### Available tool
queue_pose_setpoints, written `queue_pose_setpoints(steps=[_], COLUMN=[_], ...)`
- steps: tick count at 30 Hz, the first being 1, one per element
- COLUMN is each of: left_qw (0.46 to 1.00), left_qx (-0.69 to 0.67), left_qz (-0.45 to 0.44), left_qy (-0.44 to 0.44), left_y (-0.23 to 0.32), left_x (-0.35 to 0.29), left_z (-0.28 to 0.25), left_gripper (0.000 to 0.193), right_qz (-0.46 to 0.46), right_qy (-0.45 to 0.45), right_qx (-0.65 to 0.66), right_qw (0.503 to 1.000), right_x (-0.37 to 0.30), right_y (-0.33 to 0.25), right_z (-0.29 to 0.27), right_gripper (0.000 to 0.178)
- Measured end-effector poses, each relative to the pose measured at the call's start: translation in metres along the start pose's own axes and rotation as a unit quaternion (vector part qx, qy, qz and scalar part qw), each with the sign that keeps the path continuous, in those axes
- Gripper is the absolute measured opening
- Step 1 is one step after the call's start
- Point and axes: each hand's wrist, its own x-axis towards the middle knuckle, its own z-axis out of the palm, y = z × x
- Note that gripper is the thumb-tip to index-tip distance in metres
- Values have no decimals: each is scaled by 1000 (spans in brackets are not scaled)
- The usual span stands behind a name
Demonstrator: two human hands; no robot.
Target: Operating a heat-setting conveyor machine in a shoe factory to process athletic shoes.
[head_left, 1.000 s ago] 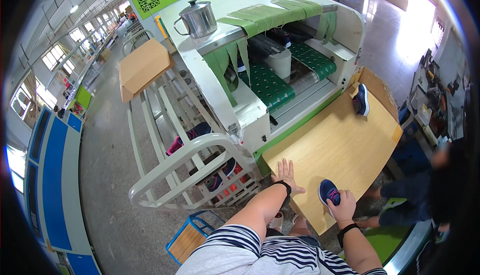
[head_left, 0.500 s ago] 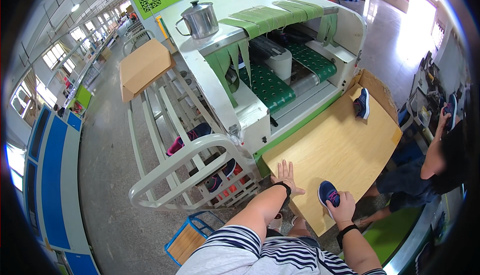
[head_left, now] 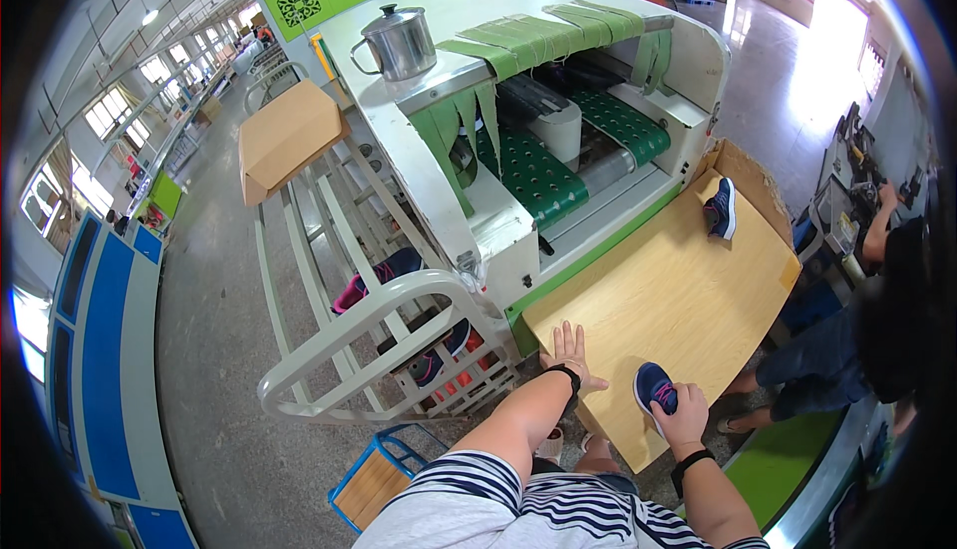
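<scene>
My left hand (head_left: 572,356) lies with its fingers spread on the near left edge of a wood-grain board (head_left: 678,300). At the board's near end my right hand (head_left: 686,417) grips a navy sneaker (head_left: 654,387) with pink laces and a white sole, toe pointing away from me; its heel is hidden under my fingers. Another navy shoe (head_left: 720,210) stands at the board's far right corner. Beyond the board is a machine with two green perforated conveyor belts (head_left: 538,178), its opening hung with green cloth strips (head_left: 553,35).
A metal rack (head_left: 369,345) on the left holds a navy and pink shoe (head_left: 379,278) and more shoes below. A lidded steel pot (head_left: 399,42) sits on the machine. A blue-framed stool (head_left: 384,474) is near my left side. To the right, a co-worker (head_left: 892,300) stands beside another bench.
The co-worker on the right has shifted, and the shoe seen in that person's hand before no longer shows there. My hands and the sneaker have stayed in place.
</scene>
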Motion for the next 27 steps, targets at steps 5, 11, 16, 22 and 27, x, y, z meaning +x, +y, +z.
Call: queue_pose_setpoints(steps=[5, 11, 16, 22, 27], left_qw=[1000, 1000, 1000, 1000, 1000], left_qx=[0, -5, 0, 2, -3], left_qz=[2, 1, -2, -1, 3], left_qy=[7, 3, 9, 5, 4], left_y=[0, 0, 0, 0, 1], left_x=[0, 1, 0, -1, -5], left_z=[2, 2, 3, 1, -3], left_gripper=[152, 150, 149, 149, 149], right_qz=[-1, 5, 7, 9, 10], right_qy=[-2, -6, -7, -7, -5], right_qx=[0, 0, -4, -3, -3], right_qw=[1000, 1000, 1000, 1000, 1000], right_x=[0, 0, -1, 0, -1], right_y=[1, 1, 2, 0, 0], right_z=[1, 1, 3, 1, 1], right_gripper=[47, 48, 48, 47, 48])
